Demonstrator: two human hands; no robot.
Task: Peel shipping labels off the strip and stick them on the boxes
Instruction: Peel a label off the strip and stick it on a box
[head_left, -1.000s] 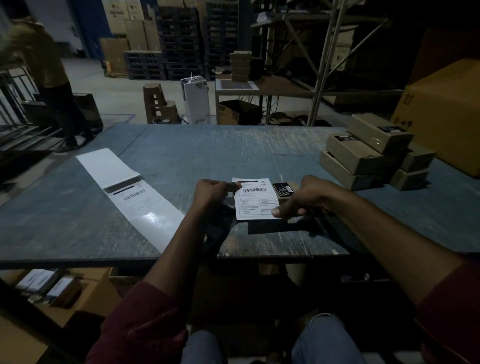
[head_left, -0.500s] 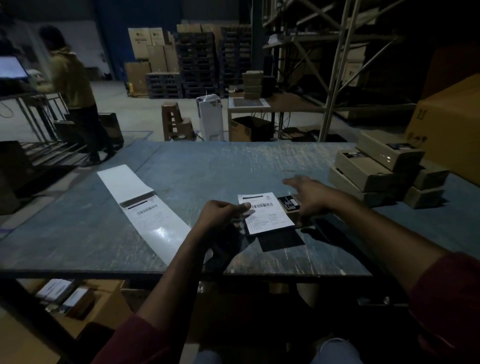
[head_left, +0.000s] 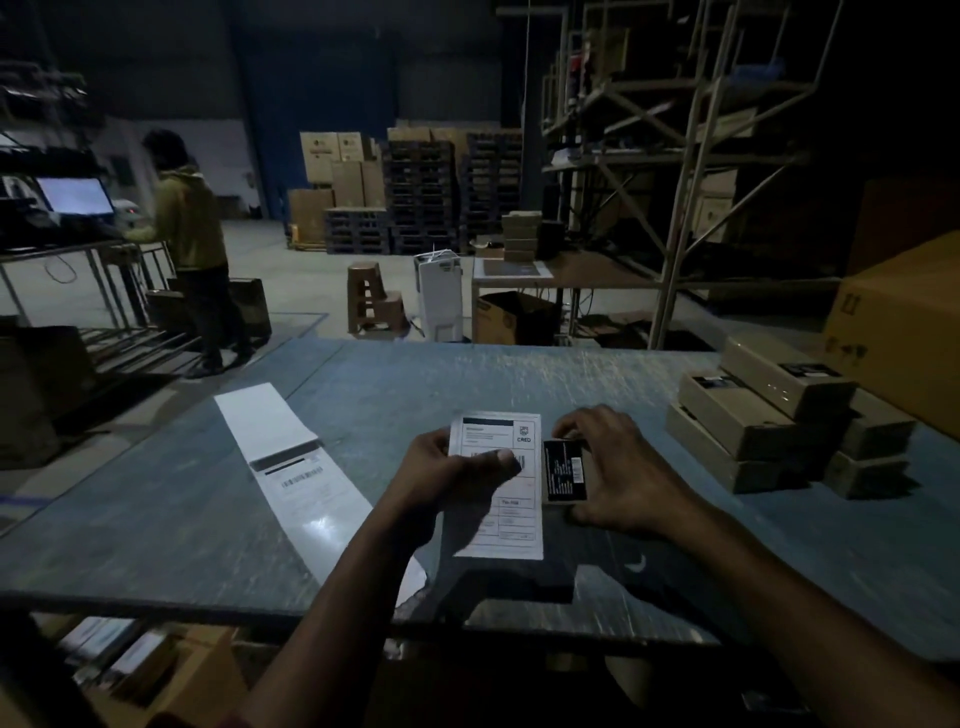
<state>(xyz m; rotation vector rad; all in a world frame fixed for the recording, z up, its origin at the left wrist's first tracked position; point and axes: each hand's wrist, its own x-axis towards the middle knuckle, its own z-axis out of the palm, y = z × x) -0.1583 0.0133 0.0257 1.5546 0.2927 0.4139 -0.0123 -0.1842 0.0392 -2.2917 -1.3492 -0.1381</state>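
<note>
My left hand (head_left: 447, 478) pinches a peeled white shipping label (head_left: 506, 512), thumb pressed on its barcode. The label hangs just above the blue table (head_left: 519, 379), near its front edge. Right beside the label's right edge is a small tan box (head_left: 566, 470) with a black sticker on top. My right hand (head_left: 628, 473) grips it from the right, fingers curled over its far and near ends. Most of the box is hidden by the label and my fingers. The white label strip (head_left: 301, 467) lies flat on the table to the left.
A stack of tan boxes (head_left: 763, 421) sits on the table at the right, with a large carton (head_left: 904, 332) behind it. An open carton with labelled boxes (head_left: 140, 665) stands below the table's front left. A person (head_left: 189, 244) stands far left at a desk.
My right hand has come back from its reach toward the stack and closed on the small box. The label is now held lengthwise next to it. The camera has tilted up.
</note>
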